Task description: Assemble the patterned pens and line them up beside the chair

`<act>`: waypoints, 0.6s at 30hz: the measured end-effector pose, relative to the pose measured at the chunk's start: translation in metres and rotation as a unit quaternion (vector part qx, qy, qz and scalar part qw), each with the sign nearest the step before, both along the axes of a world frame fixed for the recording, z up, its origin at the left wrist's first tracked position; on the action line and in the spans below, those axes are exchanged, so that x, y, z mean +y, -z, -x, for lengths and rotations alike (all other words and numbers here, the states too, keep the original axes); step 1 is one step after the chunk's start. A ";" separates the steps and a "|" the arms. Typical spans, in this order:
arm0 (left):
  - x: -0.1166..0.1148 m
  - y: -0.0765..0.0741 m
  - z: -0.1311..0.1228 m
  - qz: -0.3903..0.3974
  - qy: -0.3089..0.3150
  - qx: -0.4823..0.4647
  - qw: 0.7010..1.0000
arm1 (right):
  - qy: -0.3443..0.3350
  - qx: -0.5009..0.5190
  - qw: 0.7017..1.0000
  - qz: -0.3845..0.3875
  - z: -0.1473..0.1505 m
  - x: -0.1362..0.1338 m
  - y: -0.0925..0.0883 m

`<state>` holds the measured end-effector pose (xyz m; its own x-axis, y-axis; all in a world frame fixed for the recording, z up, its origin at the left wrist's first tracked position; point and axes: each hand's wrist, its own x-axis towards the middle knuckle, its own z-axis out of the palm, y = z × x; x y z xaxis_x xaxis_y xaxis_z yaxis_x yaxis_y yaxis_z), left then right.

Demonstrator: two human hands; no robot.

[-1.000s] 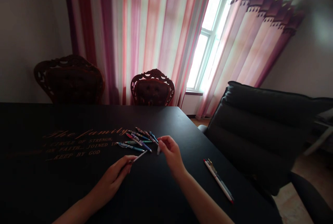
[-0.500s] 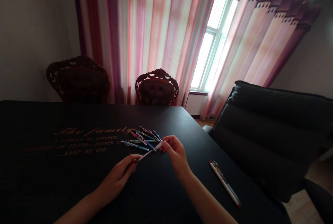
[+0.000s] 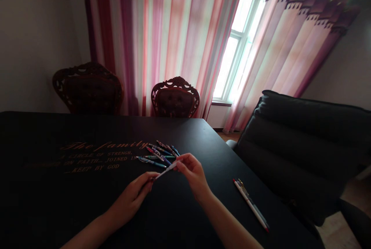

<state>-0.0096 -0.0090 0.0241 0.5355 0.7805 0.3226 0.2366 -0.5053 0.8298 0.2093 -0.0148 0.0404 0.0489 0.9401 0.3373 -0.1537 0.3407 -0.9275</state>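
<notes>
My left hand [image 3: 137,191] is closed, its thumb and fingers pinching the lower end of a thin pale pen refill [image 3: 161,173]. At the upper end of the refill is a white pen barrel [image 3: 172,166], pinched between the thumb and fingers of my right hand [image 3: 193,173]. Refill and barrel lie in one slanting line, and the refill's far end seems to be inside the barrel. Just behind my hands lies a loose pile of patterned pens [image 3: 158,159], mostly blue, with some pink and dark ones.
On the right of the black table [image 3: 87,206] lie a white pen with red ends [image 3: 251,206] and a greyish pen with a gold clip [image 3: 255,205], side by side. A black armchair [image 3: 301,148] stands beyond the right edge, carved chairs [image 3: 175,98] behind the far edge.
My right hand has moved down and left with the barrel, toward my left hand. Less of the refill shows between them. My left hand has stayed nearly still.
</notes>
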 end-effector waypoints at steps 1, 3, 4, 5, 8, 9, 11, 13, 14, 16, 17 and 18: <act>0.000 0.001 0.000 -0.002 -0.001 0.001 1.000 | -0.014 0.002 1.000 0.004 0.001 0.000 0.001; 0.001 0.003 0.001 -0.005 -0.005 0.008 1.000 | -0.046 0.010 0.999 0.015 0.004 -0.001 0.004; 0.002 0.004 0.001 -0.007 -0.007 0.015 1.000 | -0.059 0.013 0.998 0.021 0.005 -0.001 0.006; 0.003 0.005 0.002 -0.009 -0.008 0.022 1.000 | -0.071 0.016 0.997 0.026 0.007 -0.001 0.007; 0.004 0.007 0.002 -0.014 -0.004 0.038 0.999 | -0.088 0.015 0.995 0.039 0.012 -0.003 0.012; 0.004 0.007 0.003 -0.016 -0.002 0.041 0.999 | -0.092 0.013 0.995 0.042 0.014 -0.003 0.013; 0.003 0.007 0.002 -0.020 0.002 0.045 0.999 | -0.100 0.008 0.994 0.046 0.016 -0.003 0.016; 0.003 0.006 0.002 -0.025 0.004 0.049 0.998 | -0.106 -0.003 0.993 0.048 0.016 -0.003 0.019; 0.002 0.006 0.002 -0.027 0.004 0.051 0.998 | -0.106 -0.012 0.993 0.050 0.015 -0.002 0.021; 0.002 0.005 0.001 -0.032 0.000 0.056 0.998 | -0.094 -0.050 0.993 0.053 0.014 -0.001 0.024; 0.002 0.005 0.001 -0.034 -0.002 0.060 0.998 | -0.080 -0.079 0.992 0.052 0.013 0.000 0.025; 0.001 0.005 0.001 -0.035 -0.005 0.064 0.997 | -0.062 -0.113 0.990 0.048 0.012 0.000 0.026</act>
<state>-0.0111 -0.0076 0.0191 0.5682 0.7641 0.3055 0.3446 -0.5581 0.7548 0.1976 -0.0146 0.0143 -0.1358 0.9625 0.2347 0.0272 0.2404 -0.9703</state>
